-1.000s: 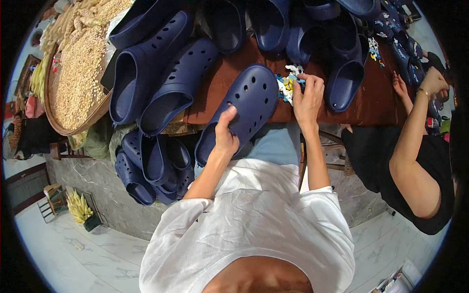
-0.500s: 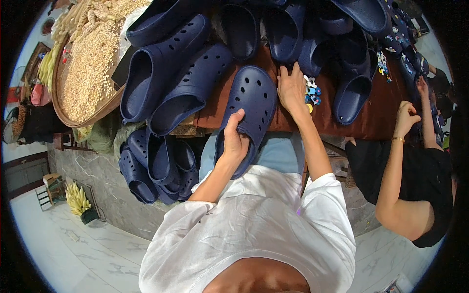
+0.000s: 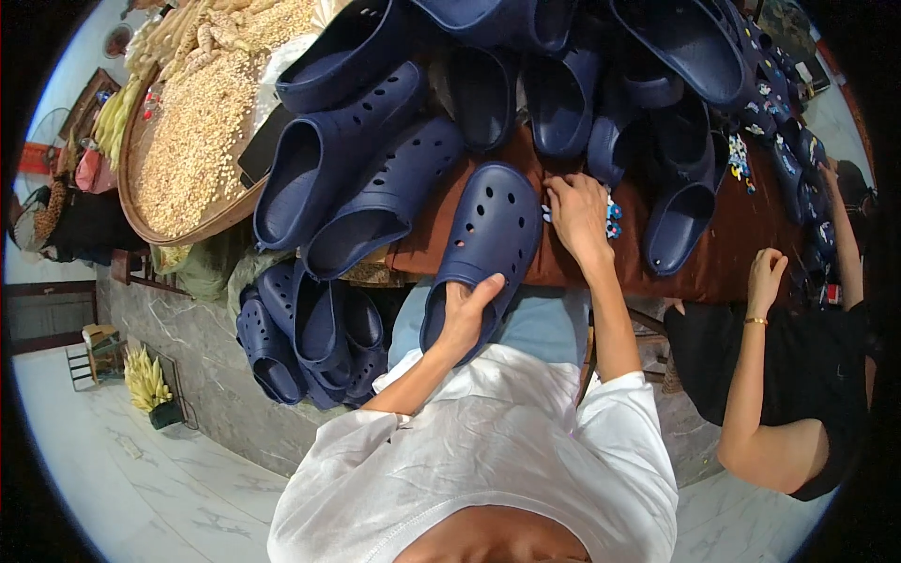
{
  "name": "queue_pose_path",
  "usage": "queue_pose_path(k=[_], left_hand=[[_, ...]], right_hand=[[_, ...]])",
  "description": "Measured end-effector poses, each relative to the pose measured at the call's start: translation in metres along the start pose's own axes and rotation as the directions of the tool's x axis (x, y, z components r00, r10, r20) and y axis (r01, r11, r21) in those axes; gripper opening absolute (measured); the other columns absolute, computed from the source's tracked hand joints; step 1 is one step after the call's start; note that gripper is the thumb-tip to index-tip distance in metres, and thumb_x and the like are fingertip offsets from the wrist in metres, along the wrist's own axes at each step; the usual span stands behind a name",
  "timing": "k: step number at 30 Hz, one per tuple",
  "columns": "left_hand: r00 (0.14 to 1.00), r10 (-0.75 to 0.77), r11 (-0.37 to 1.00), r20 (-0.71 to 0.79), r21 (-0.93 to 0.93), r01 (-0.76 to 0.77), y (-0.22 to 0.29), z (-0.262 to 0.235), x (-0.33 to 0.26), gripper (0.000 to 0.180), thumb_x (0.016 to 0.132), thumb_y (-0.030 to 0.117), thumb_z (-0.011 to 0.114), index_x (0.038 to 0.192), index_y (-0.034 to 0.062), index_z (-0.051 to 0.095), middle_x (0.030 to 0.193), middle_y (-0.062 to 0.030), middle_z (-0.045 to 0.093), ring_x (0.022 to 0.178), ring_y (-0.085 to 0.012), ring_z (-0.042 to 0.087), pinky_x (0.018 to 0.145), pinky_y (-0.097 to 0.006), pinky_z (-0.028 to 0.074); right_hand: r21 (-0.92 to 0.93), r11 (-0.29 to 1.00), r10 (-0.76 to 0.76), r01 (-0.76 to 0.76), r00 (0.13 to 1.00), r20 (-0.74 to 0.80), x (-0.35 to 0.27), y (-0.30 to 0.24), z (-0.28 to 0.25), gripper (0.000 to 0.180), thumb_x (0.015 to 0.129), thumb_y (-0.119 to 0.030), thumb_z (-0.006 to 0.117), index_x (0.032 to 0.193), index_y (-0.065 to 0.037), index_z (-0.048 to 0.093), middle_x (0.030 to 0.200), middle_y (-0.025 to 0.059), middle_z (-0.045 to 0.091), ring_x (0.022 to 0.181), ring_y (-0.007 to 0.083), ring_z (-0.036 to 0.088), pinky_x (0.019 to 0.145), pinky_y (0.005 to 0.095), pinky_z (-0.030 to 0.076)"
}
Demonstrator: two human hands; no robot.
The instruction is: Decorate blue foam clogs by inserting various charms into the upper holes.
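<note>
- Between the hands, a navy perforated clog lies toe-up, its toe on the brown-covered surface and its heel hanging over the near edge toward the lap.
- The left hand is clamped on the clog's heel, thumb on top and fingers underneath, which seems to steady it with the holed upper facing up.
- The right hand rests just beside the clog's toe, fingers curled down on small colourful charms; whether it pinches one I cannot tell.
- Beyond both hands, more navy clogs are heaped on the surface, and others are stacked below the left hand.
- Far left of the left hand, a round woven tray holds pale grain-like bits.
- To the right of the right hand, another person's hand hovers over the surface.
</note>
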State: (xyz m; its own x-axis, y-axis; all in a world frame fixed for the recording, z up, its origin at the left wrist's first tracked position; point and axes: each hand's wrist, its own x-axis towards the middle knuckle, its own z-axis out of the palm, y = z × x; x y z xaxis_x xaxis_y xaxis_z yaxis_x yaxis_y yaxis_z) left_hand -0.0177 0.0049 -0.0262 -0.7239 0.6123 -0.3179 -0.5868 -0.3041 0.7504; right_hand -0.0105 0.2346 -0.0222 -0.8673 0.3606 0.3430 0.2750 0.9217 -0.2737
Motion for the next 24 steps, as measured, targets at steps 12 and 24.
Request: queue_pose_path(k=[12,24], left_hand=[[0.983,0.151,0.988,-0.103,0.057,-0.146,0.036,0.028,0.050,0.037,0.089,0.010,0.064,0.121,-0.0053,0.055,0.115,-0.0087,0.063,0.104,-0.0168,0.060,0.090,-0.032,0.049],[0.962,0.263,0.962,0.076,-0.098,-0.255,0.075,0.063,0.148,0.016,0.088,0.010,0.064,0.102,0.0030,0.063,0.097,-0.0028,0.066,0.088,-0.0133,0.062,0.081,-0.030,0.048]], right_hand=[[0.421,0.901,0.182,-0.099,0.970,-0.160,-0.055,-0.042,-0.025,0.022,0.094,-0.013,0.060,0.113,-0.003,0.064,0.117,0.0166,0.055,0.111,0.0342,0.054,0.095,0.0442,0.042],[0.490,0.870,0.115,-0.050,0.988,-0.104,-0.048,-0.065,-0.004,0.049,0.093,-0.015,0.061,0.136,0.001,0.045,0.133,0.0239,0.047,0.122,0.0412,0.048,0.104,0.0455,0.039]])
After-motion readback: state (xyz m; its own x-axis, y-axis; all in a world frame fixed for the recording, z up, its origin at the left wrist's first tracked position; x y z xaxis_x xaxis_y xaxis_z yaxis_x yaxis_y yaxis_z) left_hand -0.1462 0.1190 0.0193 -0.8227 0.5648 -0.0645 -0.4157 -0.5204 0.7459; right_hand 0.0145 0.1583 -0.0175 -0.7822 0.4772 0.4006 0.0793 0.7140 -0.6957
